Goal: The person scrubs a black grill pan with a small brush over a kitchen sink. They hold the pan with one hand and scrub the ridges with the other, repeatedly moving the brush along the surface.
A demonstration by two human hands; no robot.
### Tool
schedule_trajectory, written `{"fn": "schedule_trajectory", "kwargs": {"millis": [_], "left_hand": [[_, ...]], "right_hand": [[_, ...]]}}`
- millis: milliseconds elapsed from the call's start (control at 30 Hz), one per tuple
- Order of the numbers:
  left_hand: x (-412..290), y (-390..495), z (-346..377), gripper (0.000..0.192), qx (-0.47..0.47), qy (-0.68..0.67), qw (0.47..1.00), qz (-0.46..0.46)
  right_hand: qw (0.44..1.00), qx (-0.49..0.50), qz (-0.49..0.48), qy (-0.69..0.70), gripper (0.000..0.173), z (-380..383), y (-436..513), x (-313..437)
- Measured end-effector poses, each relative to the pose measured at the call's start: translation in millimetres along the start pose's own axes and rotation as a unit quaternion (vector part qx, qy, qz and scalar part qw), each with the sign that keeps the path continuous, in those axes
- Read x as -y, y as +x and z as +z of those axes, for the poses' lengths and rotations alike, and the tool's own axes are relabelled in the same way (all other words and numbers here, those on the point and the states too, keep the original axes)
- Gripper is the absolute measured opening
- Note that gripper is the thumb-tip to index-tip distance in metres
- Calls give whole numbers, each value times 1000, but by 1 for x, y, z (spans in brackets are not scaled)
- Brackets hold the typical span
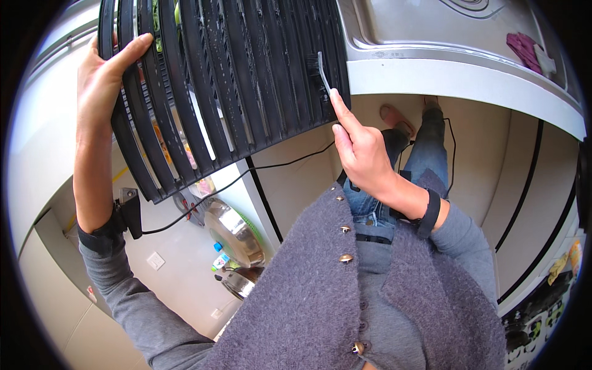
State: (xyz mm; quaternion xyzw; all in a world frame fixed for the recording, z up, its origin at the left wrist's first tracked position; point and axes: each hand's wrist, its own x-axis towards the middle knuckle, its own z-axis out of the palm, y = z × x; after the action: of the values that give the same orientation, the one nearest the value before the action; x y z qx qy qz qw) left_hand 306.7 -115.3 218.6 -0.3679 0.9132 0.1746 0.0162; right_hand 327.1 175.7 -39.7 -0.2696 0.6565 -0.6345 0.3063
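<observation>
My left hand (104, 81) grips the far-left slats of a large black slatted panel (259, 78), thumb across the near face and fingers behind. The panel is held up before me, tilted, with wet droplets and streaks on its slats. Between the fingers and thumb of my right hand (365, 152) is the thin handle of a small brush (322, 71). Its dark bristles rest against the slats near the panel's right edge. Through the gaps on the left, green leaves and other items show only in part.
To the right of the panel lies a stainless steel sink (407, 52), a purple cloth (523, 52) at its far side. A black cable (277, 165) runs below the panel from my left forearm. Steel cookware (238, 231) stands lower left. A stove (536, 323) is at lower right.
</observation>
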Motion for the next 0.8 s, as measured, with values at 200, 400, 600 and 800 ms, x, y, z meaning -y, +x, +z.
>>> {"fn": "schedule_trajectory", "kwargs": {"millis": [200,400,600,800], "left_hand": [[-5,-3,1,39,5,-45,999,-26],[-16,-7,0,44,-8,-25,1000,-9],[-9,-4,-3,37,20,-73,997,11],[4,0,-7,38,44,-110,993,-7]], "right_hand": [[996,-93,16,10,57,-10,21,-5],[1000,-15,20,19,58,-20,20,0],[996,54,40,-61,61,-17,18,11],[991,-13,-22,-128,58,-3,63,4]]}}
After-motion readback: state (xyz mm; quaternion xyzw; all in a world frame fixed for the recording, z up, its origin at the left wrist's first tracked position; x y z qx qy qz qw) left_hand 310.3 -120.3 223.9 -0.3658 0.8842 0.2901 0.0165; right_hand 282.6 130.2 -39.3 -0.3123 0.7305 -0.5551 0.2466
